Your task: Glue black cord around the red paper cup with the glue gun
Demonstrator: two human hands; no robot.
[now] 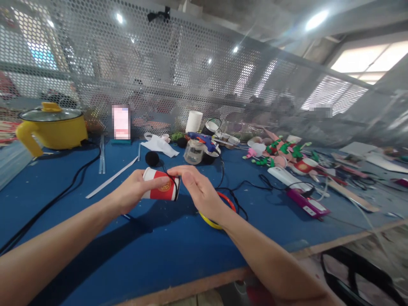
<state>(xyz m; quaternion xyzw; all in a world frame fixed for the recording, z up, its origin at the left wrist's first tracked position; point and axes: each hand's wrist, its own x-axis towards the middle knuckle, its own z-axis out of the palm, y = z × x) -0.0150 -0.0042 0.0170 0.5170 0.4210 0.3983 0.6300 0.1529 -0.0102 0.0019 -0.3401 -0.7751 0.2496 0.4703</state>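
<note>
My left hand [134, 191] is wrapped round a red and white paper cup [156, 185] that lies tilted on its side above the blue table, a gold emblem under the thumb. A black cord [176, 183] loops round the cup's right end. My right hand [204, 193] is at that end, its fingers together and the fingertips pressing the cord at the cup's upper edge. Its palm hides part of the grip. Just behind the cup sits a round black ball [152, 159], perhaps of yarn. Under my right wrist lies a red and yellow ring [212, 223].
A yellow pot [52, 129] stands at left, its black cable crossing the table. Behind are a lit phone [121, 123], a clear jar [194, 152] and a blue glue gun [202, 138]. At right lie a purple power strip [307, 204] and green and pink craft pieces [280, 151].
</note>
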